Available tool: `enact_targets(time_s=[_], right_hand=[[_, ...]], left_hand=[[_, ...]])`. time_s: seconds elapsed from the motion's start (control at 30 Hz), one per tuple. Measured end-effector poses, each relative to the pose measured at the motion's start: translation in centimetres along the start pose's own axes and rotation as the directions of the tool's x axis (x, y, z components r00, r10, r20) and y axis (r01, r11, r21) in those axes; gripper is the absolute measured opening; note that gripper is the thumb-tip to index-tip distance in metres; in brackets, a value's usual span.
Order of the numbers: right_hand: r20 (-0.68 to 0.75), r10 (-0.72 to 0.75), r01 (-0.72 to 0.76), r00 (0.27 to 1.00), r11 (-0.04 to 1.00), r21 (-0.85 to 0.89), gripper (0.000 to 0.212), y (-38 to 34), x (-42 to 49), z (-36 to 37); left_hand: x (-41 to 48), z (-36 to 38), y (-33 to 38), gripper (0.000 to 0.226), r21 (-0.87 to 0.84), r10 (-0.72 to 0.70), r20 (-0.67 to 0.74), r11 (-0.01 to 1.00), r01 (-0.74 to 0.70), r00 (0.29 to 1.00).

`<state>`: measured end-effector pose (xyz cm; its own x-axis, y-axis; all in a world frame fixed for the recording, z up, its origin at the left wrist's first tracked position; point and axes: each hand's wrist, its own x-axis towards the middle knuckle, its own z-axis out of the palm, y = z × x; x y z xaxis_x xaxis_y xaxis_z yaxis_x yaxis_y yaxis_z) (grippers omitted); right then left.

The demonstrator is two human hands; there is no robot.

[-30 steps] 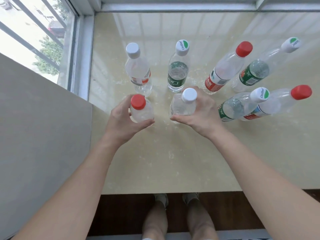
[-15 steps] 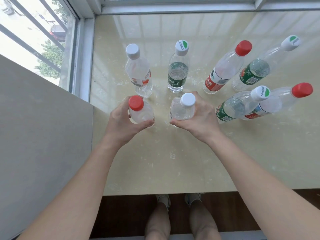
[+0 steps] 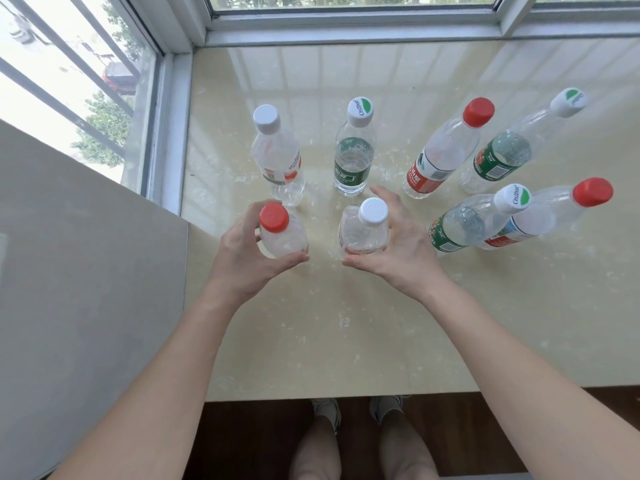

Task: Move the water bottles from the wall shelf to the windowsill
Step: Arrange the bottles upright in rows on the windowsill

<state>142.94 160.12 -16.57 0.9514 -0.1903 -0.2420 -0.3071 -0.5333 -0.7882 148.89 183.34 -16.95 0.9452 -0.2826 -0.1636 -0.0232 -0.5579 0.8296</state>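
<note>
Nearest, at the bottom edge, two legs with shoes [image 3: 327, 408] stand on a dark wood floor [image 3: 256, 434], just below the front edge of the cream windowsill [image 3: 346, 341]. A grey wall [image 3: 86, 289] fills the near left.

Two bare forearms reach forward over the sill. The left hand [image 3: 242, 258] is wrapped around a red-capped bottle [image 3: 282, 233], thumb on the near side and fingers on the far left side, clamped on its body. The right hand [image 3: 401, 247] is clamped on a white-capped bottle [image 3: 365, 232] in the same way, thumb near, fingers curling behind. The two hands are apart, with a gap of bare sill between the two bottles. Whether the bases of these two bottles touch the sill cannot be told.

Eight water bottles are in view in all, every one over or on the windowsill: two held and six standing free. To the right of the right hand stand two, a green-labelled bottle with a white and green cap [image 3: 464, 223] and a red-capped one [image 3: 554, 216] just behind it. Farther off, a row of four: a white-capped bottle with a red and white label [image 3: 278, 161] on the left, a green-labelled bottle [image 3: 353, 157], a red-capped bottle with a red label [image 3: 440, 157], and another green-labelled bottle [image 3: 502, 154] on the far right.

By cap, three are red, two plain white, three white with green.

Beyond stands the window frame [image 3: 346, 26], with glass on the far and left sides.
</note>
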Motion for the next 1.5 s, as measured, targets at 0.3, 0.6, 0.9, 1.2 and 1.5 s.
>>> enact_targets(time_s=[0.3, 0.6, 0.9, 1.2, 1.5], right_hand=[[0.089, -0.003, 0.018, 0.996, 0.986, -0.169, 0.091, -1.0, -1.7, -5.2], [-0.057, -0.025, 0.018, 0.998, 0.992, -0.126, 0.065, -5.3, 4.3, -7.8], [-0.027, 0.042, -0.045, 0.999, 0.99, -0.131, 0.087, -5.5, 10.3, -4.0], [-0.119, -0.034, 0.018, 0.992, 0.991, -0.13, 0.057, -4.5, 11.9, -2.3], [0.005, -0.062, 0.062, 0.998, 0.984, -0.168, 0.04, -4.5, 12.7, -3.3]], left_hand=[[-1.3, -5.7, 0.8, 0.097, 0.243, -0.095, 0.093, 0.967, 0.07, 0.991], [6.0, -7.5, 3.9, 0.066, 0.115, -0.111, -0.127, 0.985, 0.126, 0.986], [11.7, -4.1, 5.0, 0.069, 0.217, -0.102, -0.102, 0.969, 0.122, 0.99], [12.9, -4.9, 4.6, 0.045, 0.199, -0.053, 0.018, 0.979, 0.049, 0.998], [12.9, -4.9, 4.6, 0.042, 0.167, -0.021, 0.097, 0.986, 0.004, 0.995]])
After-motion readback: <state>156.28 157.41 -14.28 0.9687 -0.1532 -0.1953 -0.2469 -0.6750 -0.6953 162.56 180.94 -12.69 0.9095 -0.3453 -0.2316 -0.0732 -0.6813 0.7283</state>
